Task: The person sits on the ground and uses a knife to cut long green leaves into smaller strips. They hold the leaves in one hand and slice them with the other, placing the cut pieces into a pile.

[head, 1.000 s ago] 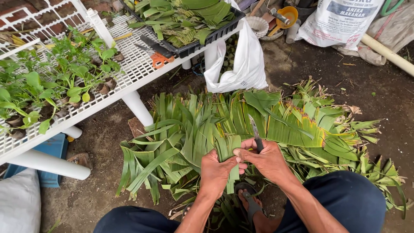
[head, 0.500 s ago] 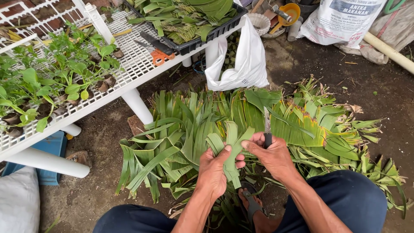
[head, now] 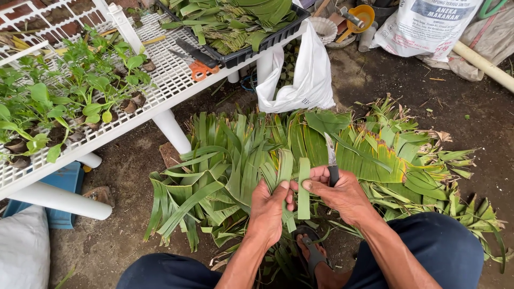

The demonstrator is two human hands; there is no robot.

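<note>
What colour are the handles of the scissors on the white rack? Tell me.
Orange, seen in the head view: the scissors lie on the white rack beside the black tray.

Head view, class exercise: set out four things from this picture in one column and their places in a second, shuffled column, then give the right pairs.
Things:
1. knife
2. orange-handled scissors
3. white plastic bag
4. leaf strip

Places:
A. hanging from the edge of the white rack table
B. lying flat on the rack table beside the black tray
C. pinched by the right hand's thumb, beside the left hand
D. in the right hand, blade pointing away from the person

Pairs: 1-D, 2-B, 3-A, 4-C
</note>
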